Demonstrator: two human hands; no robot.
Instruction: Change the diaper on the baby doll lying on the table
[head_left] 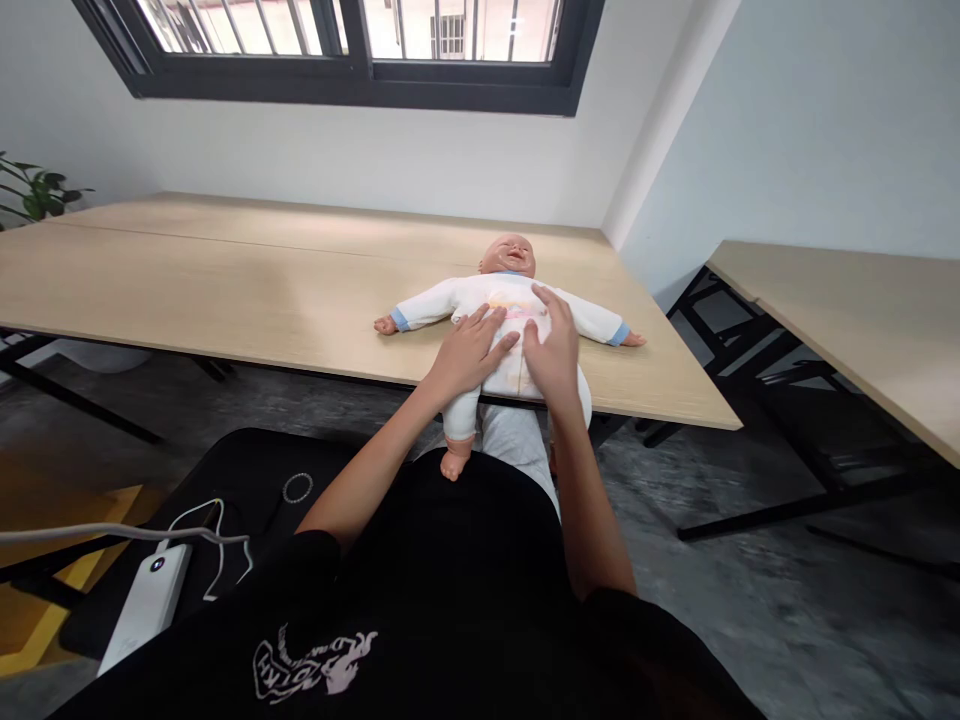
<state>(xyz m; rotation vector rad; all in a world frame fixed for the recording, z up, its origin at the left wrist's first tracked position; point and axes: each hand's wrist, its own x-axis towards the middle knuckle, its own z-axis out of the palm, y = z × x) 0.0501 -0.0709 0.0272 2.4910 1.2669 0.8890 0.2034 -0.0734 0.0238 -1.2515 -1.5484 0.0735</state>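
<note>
A baby doll (512, 290) in a white outfit with blue cuffs lies on its back on the wooden table (315, 290), arms spread wide and head toward the wall. Its legs hang over the table's front edge, one bare foot above my lap. On the left side of the doll's belly rests my left hand (469, 352), open with fingers stretched out. My right hand (553, 345) is on the right side of its torso, fingers apart and thumb toward the middle. Neither hand grips anything, and parts of the outfit are covered by them.
To my left, a black chair (247, 470) carries a white power bank (150, 600), cables and a beaded bracelet (298, 488). A second table (862, 310) stands at the right. Behind the table is a wall with a barred window; a green plant (45, 190) shows at far left.
</note>
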